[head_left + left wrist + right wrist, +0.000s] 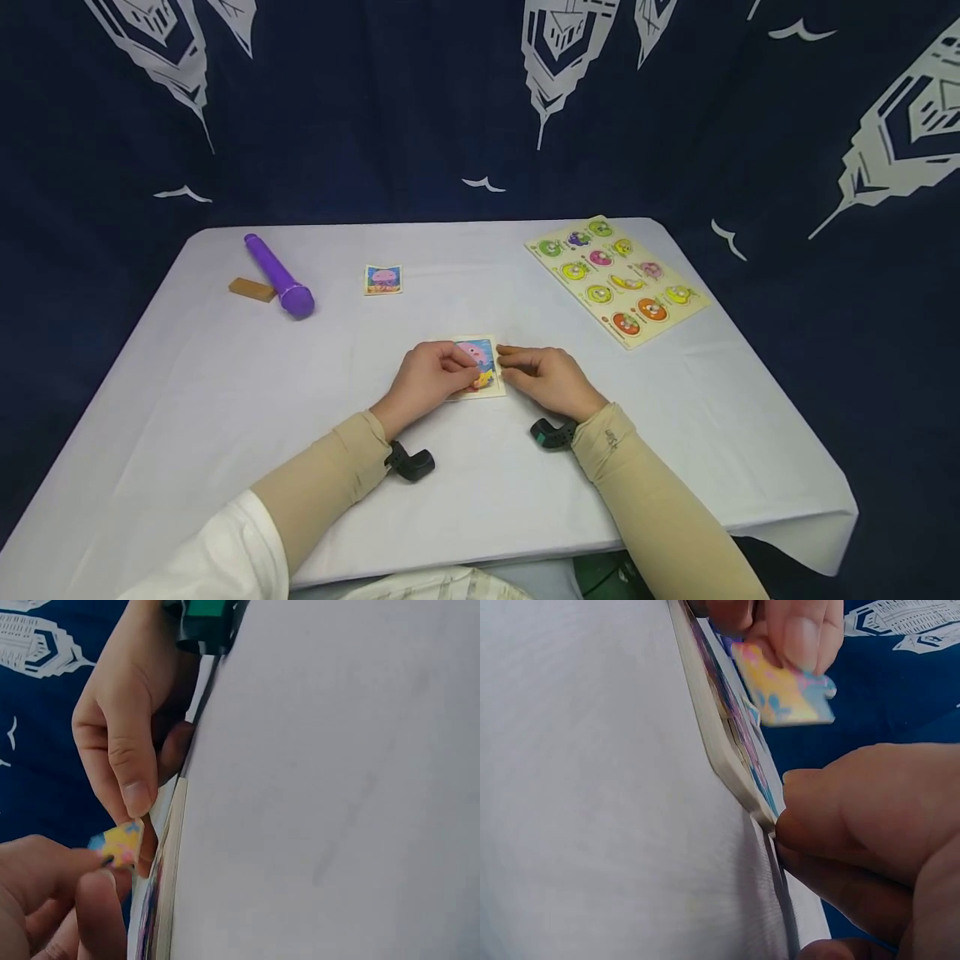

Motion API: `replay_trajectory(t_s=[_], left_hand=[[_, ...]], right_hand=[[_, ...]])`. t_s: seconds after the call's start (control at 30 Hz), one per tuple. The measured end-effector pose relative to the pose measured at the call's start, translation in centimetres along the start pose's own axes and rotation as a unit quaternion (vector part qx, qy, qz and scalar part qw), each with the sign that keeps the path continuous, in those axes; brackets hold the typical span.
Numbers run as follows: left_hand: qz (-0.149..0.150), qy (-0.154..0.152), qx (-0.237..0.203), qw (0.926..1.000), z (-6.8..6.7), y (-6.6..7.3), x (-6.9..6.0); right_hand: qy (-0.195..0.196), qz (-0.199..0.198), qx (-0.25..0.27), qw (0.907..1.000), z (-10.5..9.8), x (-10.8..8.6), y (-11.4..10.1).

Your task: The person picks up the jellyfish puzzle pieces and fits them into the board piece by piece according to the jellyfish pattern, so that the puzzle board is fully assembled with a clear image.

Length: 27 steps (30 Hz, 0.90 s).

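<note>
My left hand (429, 377) pinches a small jigsaw piece (787, 694) between thumb and fingers. Yellow, pink and blue colours the piece, and a rounded tab shows on its side. The piece is held over a small puzzle board (489, 393) with a pale rim and a bright picture, partly covered by the left hand. At the board's right edge, my right hand (553, 379) touches the rim with its fingertips, the fingers loosely bent. In the right wrist view, the right fingers (840, 802) are at the board's corner, apart from the piece.
A small picture card (383, 280) lies behind the board. Back left, a purple microphone (277, 273) lies against a brown block (252, 289). A large fruit-picture board (577, 287) lies at the back right of the white-covered table (360, 508). A dark blue curtain (360, 108) hangs behind.
</note>
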<state>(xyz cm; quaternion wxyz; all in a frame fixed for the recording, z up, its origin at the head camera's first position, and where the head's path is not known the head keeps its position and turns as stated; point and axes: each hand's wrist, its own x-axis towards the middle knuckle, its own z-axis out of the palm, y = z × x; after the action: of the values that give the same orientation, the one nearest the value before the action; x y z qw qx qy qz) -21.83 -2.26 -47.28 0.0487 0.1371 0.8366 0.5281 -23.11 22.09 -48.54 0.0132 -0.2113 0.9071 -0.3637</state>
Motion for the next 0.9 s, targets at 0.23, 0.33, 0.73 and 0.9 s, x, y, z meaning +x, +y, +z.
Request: replay_trajectory(t_s=[0.23, 0.33, 0.73, 0.9], left_hand=[[0.009, 0.015, 0.069, 0.9975, 1.0, 0.0, 0.1], [0.014, 0.021, 0.104, 0.9943, 1.4, 0.1, 0.0], [0.088, 0.049, 0.224, 0.9694, 1.7, -0.7, 0.3], [0.088, 0.046, 0.226, 0.9691, 1.6, -0.8, 0.3]], right_hand=[[0.002, 0.004, -0.001, 1.0, -0.1, -0.1, -0.1], [0.002, 0.004, -0.004, 1.0, -0.2, -0.2, 0.0], [-0.001, 0.001, -0.006, 1.0, 0.0, 0.0, -0.2], [-0.001, -0.001, -0.005, 1.0, 0.0, 0.1, -0.2]])
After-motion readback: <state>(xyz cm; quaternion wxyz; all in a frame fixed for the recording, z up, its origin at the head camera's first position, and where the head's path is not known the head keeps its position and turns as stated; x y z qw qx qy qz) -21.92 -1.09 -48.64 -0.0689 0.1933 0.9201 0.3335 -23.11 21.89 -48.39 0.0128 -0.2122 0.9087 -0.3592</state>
